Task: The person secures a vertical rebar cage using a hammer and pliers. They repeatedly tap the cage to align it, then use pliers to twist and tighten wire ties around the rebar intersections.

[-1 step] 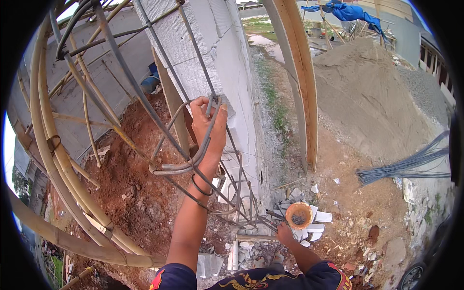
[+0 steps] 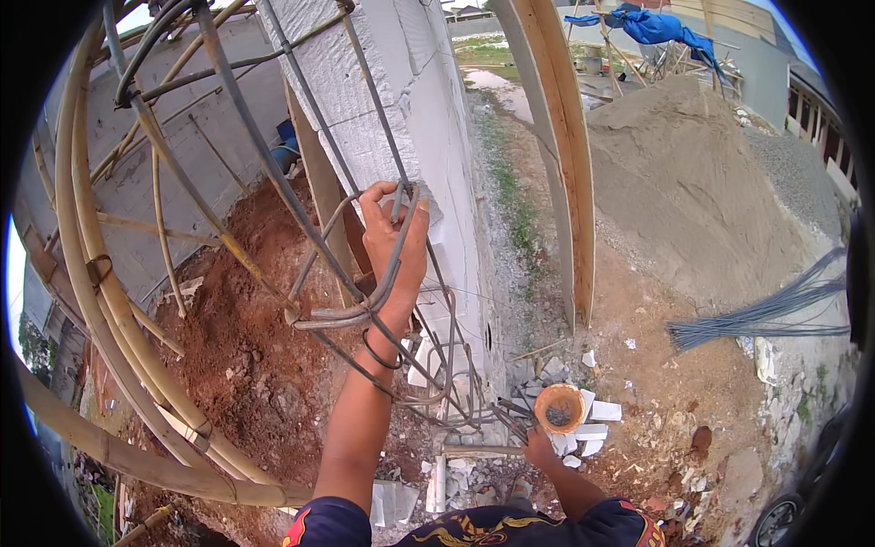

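Outdoors: red soil (image 2: 255, 383), sand heap (image 2: 679, 173), white block wall (image 2: 440, 118). Grey steel rings (image 2: 339, 320), angular, bunched among rods (image 2: 375, 98) beside the wall; left grip (image 2: 387, 246) pinching their upper corner. Right grip (image 2: 540, 448) near orange bowl (image 2: 563, 428); closure cannot be told.

- Outdoor site around you, in daylight.
- Ahead of you: a white block wall (image 2: 442, 118), rough-faced, with visible joints.
- To your left: a plain grey wall (image 2: 123, 196) behind bamboo poles (image 2: 155, 469), which look curved near the lens rim.
- Ground on your left: loose reddish soil (image 2: 241, 356).
- Right of the white wall: a green grass strip (image 2: 519, 201), then an upright timber-edged board (image 2: 570, 173).
- Farther right: a sand heap (image 2: 688, 182) beside grey gravel (image 2: 788, 173).
- Beyond, you see a blue tarp (image 2: 661, 27) over poles.
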Tool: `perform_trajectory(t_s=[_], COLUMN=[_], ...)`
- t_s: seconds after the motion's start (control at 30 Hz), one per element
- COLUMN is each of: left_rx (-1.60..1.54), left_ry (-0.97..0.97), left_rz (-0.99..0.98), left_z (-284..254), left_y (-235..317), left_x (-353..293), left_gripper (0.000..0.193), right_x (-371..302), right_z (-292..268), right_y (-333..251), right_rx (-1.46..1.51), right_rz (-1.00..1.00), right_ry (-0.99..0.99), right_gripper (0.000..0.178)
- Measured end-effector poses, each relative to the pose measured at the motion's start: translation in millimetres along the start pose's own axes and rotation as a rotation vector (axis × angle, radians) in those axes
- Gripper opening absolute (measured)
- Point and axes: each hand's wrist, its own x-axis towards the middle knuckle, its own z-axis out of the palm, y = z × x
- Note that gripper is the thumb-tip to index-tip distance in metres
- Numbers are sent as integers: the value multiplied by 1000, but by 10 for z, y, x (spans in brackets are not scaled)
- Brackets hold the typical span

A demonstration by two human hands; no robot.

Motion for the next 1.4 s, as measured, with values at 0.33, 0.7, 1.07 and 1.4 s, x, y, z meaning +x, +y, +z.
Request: perform_trajectory(t_s=[0.33, 0.7, 1.07, 1.4], left_rx=[-201, -511, -576, -610], left_ry=[-55, -298, -245, -261], left_rz=[63, -286, -291, -321], left_z=[-56, -146, -108, -124], left_y=[-83, -82, -57, -48], left_x=[56, -72, -100, -103], left_gripper=[35, 9, 10, 11], right_x=[-46, 863, 861, 978], right_z=[-2415, -3403, -3330, -3402], right_y=[-1454, -3048, -3127, -3079], right_rx=[379, 338, 384, 465], right_rz=[-111, -466, -384, -456], right_ry=[742, 370, 304, 194], right_gripper=[36, 38, 38, 36])
